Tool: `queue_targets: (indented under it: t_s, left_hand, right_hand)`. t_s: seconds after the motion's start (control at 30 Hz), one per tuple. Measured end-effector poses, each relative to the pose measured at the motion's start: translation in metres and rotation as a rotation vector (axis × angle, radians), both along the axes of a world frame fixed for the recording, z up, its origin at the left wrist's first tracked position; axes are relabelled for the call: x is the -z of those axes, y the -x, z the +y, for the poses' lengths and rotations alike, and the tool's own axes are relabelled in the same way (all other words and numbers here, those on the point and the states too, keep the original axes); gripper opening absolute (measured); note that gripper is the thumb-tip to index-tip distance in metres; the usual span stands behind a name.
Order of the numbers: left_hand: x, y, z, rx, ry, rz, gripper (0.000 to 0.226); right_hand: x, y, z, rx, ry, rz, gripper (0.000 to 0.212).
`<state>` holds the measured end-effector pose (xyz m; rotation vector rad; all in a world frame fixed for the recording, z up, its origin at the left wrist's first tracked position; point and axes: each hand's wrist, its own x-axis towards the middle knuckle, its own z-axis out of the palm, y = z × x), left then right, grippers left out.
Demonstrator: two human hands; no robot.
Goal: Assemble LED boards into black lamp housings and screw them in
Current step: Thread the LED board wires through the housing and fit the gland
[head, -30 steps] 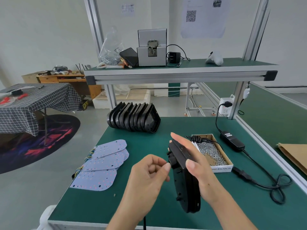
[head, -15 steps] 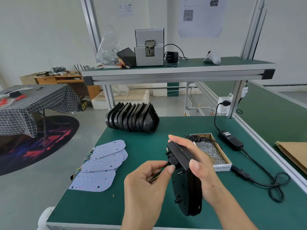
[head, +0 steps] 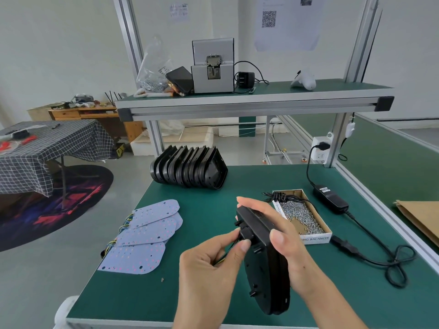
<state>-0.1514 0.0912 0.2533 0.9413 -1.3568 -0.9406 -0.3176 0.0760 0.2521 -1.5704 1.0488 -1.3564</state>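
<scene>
- Black lamp housing (head: 266, 264) stands on edge above the bench's near edge, back face turned left, clamped in the right hand (head: 287, 248): fingers over the top and far side, thumb pressed on the near rim.
- Left hand (head: 209, 264) pinches thumb and forefinger together at a small boss high on the housing's back; thin yellow and dark wires (head: 222, 257) run under that pinch. Likely step: feeding the board's leads out through the back port. Whether a board already sits inside is hidden.
- To do it well, I judge: keep the right hand steady, draw the leads straight through the hole rather than sideways across its edge, and take up slack gently so no solder joint is stressed.
- Housing reads as moulded matt plastic, rigid, rounded-end oblong, with raised bosses and small holes on the back.
- LED boards (head: 147, 233) lie overlapped near the bench's left edge: thin, flat, pale lilac sheets with rounded corners, dotted pink, coloured wire tails at their left ends.
- Stack of housings (head: 190, 169) lies nested on its side at the far left of the bench; glossy ribs.
- Screw box (head: 301, 217), shallow cardboard, sits just right of the hands, holding small bright metal screws, loose and prone to scatter.
- Power adapter (head: 330, 199) and its looped cable lie towards the right edge, apart from the work.
- Green bench mat (head: 190, 293) looks smooth, faintly grippy.
</scene>
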Motion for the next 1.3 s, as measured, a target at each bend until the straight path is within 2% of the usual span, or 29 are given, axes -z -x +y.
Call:
queue_targets:
  t_s: [0.1, 0.33, 0.53, 0.63, 0.7, 0.87, 1.03, 1.17, 1.3]
  left_hand:
    - [0.001, -0.003, -0.002, 0.019, 0.001, -0.031, 0.022]
    - [-0.008, -0.004, -0.006, 0.065, 0.016, -0.142, 0.029]
    - [0.001, -0.010, -0.018, 0.098, 0.006, -0.241, 0.022]
    - [0.004, -0.015, -0.021, 0.126, 0.024, -0.254, 0.017]
    - [0.003, -0.021, -0.022, 0.143, 0.073, -0.282, 0.013]
    - [-0.002, -0.032, -0.022, 0.255, 0.063, -0.218, 0.016]
    - [0.004, -0.027, -0.020, 0.158, 0.127, -0.138, 0.018]
    - [0.008, -0.023, -0.024, 0.106, 0.162, -0.075, 0.018]
    - [0.009, -0.021, -0.026, 0.096, 0.147, -0.056, 0.033]
  right_hand:
    - [0.000, -0.001, -0.003, 0.019, -0.009, 0.018, 0.098]
    - [0.001, 0.002, 0.007, 0.007, -0.005, -0.048, 0.087]
    - [-0.006, -0.002, 0.009, 0.047, 0.027, -0.047, 0.080]
    - [-0.011, -0.014, 0.012, 0.140, 0.052, 0.075, 0.069]
    - [-0.015, -0.022, 0.015, 0.191, 0.057, 0.180, 0.071]
    - [-0.026, -0.031, 0.024, 0.204, 0.044, 0.279, 0.076]
    - [-0.033, -0.033, 0.030, 0.183, 0.027, 0.266, 0.079]
    - [-0.040, -0.034, 0.034, 0.183, 0.015, 0.283, 0.092]
    - [-0.043, -0.036, 0.035, 0.189, 0.006, 0.308, 0.087]
